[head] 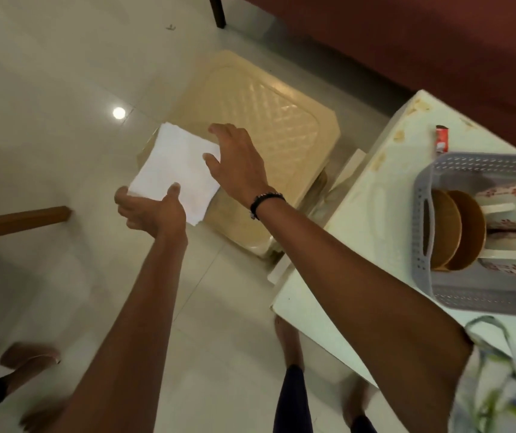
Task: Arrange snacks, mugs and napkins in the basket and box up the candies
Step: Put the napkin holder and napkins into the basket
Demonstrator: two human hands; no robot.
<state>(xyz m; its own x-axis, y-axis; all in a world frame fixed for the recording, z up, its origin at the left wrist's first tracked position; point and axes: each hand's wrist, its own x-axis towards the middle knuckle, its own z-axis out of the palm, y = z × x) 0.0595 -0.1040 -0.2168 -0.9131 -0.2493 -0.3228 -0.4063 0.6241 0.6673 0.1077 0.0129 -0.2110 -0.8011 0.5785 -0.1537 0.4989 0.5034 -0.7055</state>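
Observation:
A stack of white napkins [175, 170] is held above a cream plastic stool [269, 120]. My left hand [150, 210] holds the stack from below at its near corner, thumb on top. At the stack's right edge my right hand [238, 160] touches it with spread fingers. A grey perforated basket [422, 210] stands on the table at the right. Inside it lie two floral mugs [456, 232] on their sides, brown insides facing me.
The pale table [369, 195] fills the right side, with a red snack sachet [441, 139] behind the basket and a plastic bag [500, 370] at its near edge. A dark red sofa stands behind. A wooden bar [19, 218] juts in at left. My feet are on the tiled floor.

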